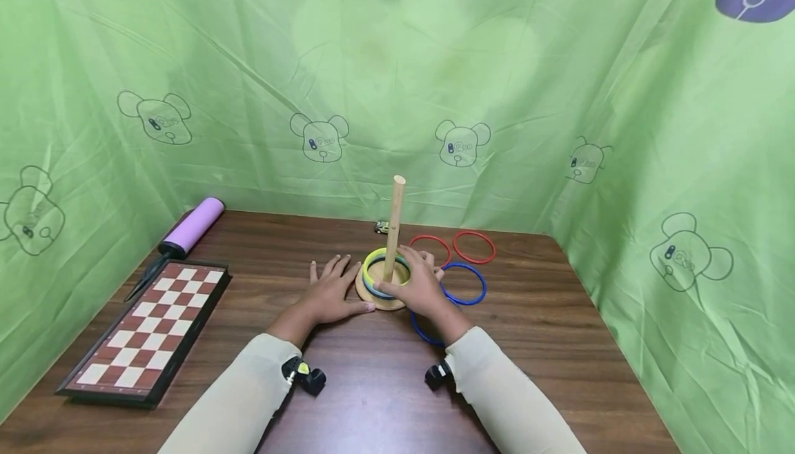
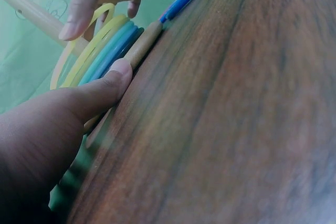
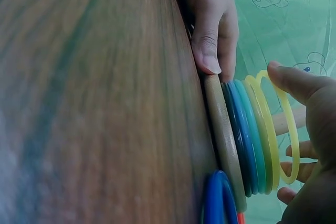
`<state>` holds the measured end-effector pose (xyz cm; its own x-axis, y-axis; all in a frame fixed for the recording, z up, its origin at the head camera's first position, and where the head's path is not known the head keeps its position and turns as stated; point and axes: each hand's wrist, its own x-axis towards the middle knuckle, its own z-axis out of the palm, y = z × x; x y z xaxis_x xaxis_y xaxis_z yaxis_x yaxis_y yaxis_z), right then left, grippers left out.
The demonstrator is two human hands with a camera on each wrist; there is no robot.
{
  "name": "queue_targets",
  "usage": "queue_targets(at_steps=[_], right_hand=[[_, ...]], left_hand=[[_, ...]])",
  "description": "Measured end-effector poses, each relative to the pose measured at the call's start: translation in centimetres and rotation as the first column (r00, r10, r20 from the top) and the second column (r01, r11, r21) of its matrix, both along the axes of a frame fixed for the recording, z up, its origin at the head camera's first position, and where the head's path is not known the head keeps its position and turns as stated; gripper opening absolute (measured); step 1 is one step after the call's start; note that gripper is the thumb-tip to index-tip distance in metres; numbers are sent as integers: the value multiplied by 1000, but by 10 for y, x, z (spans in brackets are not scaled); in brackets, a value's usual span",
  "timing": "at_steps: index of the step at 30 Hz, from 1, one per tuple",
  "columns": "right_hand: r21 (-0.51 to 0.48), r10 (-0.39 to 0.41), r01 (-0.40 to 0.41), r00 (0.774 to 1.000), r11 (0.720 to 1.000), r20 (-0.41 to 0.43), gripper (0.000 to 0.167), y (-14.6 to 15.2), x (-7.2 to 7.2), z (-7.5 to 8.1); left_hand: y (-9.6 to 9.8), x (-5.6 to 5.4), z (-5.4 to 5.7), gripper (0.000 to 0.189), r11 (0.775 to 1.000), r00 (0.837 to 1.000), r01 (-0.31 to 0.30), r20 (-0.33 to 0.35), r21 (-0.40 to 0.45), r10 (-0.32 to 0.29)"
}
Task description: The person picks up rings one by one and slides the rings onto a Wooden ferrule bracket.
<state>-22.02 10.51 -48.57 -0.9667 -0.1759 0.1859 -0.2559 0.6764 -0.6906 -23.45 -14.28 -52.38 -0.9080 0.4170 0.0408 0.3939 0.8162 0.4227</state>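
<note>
A wooden peg [image 1: 394,223] stands upright on a round wooden base [image 1: 390,305]. Stacked around it are yellow, teal [image 3: 253,135] and dark blue rings [image 3: 237,135]. The topmost yellow ring [image 3: 294,135] sits tilted above the stack. My right hand [image 1: 421,288] holds that ring from the right, its thumb on the near side and fingers farther back. With fingers spread, my left hand [image 1: 329,297] lies at the left of the base. Its thumb [image 2: 122,72] touches the base's edge.
Two red rings [image 1: 475,248] and blue rings [image 1: 466,284] lie right of the base. A small toy car [image 1: 381,227] is behind the peg. On the left are a checkered game board [image 1: 152,323] and a purple pump [image 1: 195,226]. Green cloth surrounds the table.
</note>
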Motion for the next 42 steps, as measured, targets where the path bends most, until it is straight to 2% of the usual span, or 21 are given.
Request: queue_targets(at_steps=[5,16,26,35,42], right_hand=[[9,5,-5,1000,1000,13,100,0,0,-2],[30,36,-36,999,999,-12,94,0,-2,-2],[73,55,-54,999,996,-1,94,5,1,4],[94,28,-29,1000,995,11,95,30,11,12],[94,-22,18,999,995,38,93,59,14,13]], left_hand=[[0,-2,-4,116,1000,1000,6,3,28,-6],[1,1,3,112,999,1000,-5,-25,-33,4],[1,0,3,111,1000,1000,-1,-17,-28,0],[1,0,1,113,1000,1000,-6,-1,-25,6],[2,1,2,112,1000,1000,-11,10,-20,11]])
